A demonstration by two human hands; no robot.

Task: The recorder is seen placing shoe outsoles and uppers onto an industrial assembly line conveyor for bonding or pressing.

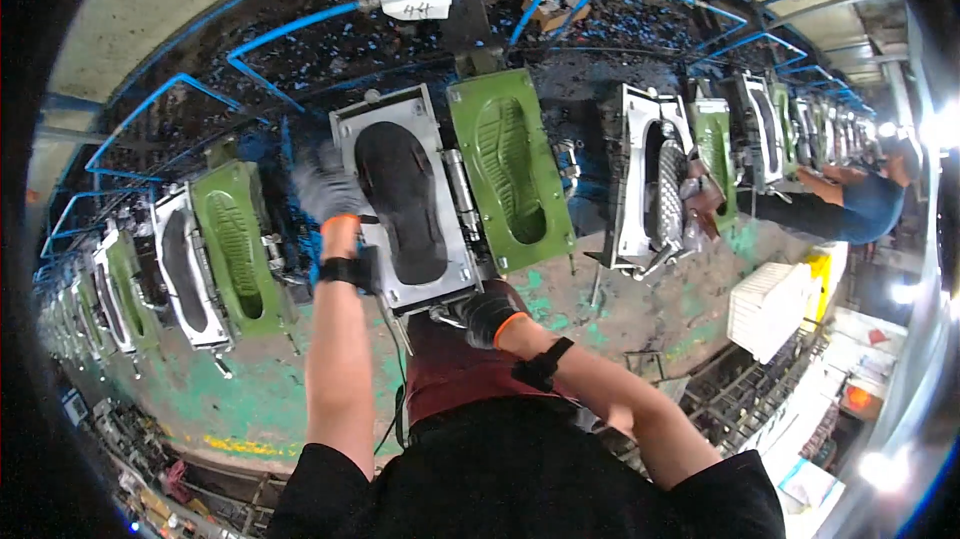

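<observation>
A silver shoe-sole mould point(455, 249) lies in front of me, with a black sole-shaped piece point(402, 201) in its middle. Hinged at its right side is a green mould half point(515, 169) with a ribbed, sole-shaped hollow, swung open. My left hand point(330, 186), in a grey glove with an orange cuff, is at the mould's left edge, its fingers smeared by motion. At the near end, my right hand point(488, 319), also gloved, is closed around a metal handle point(447, 315) below the silver plate.
More open moulds stand in a row on both sides, such as one at the left point(185, 264) and one at the right point(650, 174). Blue rails point(290, 24) run behind them over a littered bed. A co-worker point(865, 204) bends over moulds at far right. A white crate point(768, 309) stands behind.
</observation>
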